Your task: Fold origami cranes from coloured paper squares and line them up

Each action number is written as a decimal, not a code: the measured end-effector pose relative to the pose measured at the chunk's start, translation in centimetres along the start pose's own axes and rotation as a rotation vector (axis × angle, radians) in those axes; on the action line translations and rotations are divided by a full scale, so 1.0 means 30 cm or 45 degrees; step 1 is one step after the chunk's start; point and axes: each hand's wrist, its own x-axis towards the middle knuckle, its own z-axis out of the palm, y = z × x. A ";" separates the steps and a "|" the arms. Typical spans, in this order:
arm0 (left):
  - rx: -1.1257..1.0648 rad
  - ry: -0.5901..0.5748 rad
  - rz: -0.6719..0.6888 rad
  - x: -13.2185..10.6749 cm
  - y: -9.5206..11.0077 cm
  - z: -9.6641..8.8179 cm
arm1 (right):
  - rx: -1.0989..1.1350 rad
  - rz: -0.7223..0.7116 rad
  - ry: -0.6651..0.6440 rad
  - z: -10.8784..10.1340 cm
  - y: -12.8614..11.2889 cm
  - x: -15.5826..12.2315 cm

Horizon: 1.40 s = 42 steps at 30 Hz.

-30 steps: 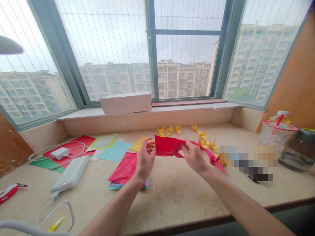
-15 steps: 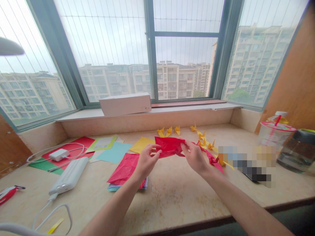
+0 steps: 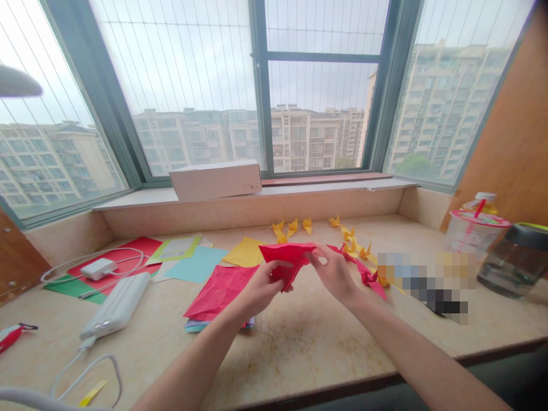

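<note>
The left hand (image 3: pixel 261 291) and right hand (image 3: pixel 334 275) are both holding the red tissue paper (image 3: pixel 283 257), which is bunching into a loose peak above the desk (image 3: pixel 299 365). The left hand is closing around its lower part, while the right hand is pinching its edge between fingers and thumb. A red strip (image 3: pixel 369 275) is trailing away to the right of the held paper; I cannot tell whether the two are one piece. Yellow paper cranes (image 3: pixel 299 226) are standing just beyond the held paper, and a loose red sheet (image 3: pixel 220 291) is lying just to its left. The thin paper could tear if the hands are pulling apart too hard, and the trailing strip could snag and topple the cranes.
</note>
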 end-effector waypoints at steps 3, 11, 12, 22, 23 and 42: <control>-0.005 0.037 0.029 0.008 -0.014 -0.004 | -0.016 -0.005 0.034 0.004 -0.004 -0.001; 0.266 0.000 0.151 0.003 -0.035 -0.009 | -0.005 -0.210 -0.074 0.009 -0.011 0.001; 0.307 0.007 0.176 0.004 -0.033 -0.008 | 0.006 -0.209 -0.073 0.009 -0.011 0.001; 0.382 0.174 0.212 0.018 -0.020 -0.004 | -0.014 -0.239 -0.153 0.018 0.008 -0.002; 0.387 0.179 0.200 0.017 -0.017 -0.003 | -0.011 -0.231 -0.163 0.017 0.011 -0.001; 0.029 0.219 0.067 0.013 0.004 -0.018 | 0.528 0.126 -0.418 0.008 -0.014 0.007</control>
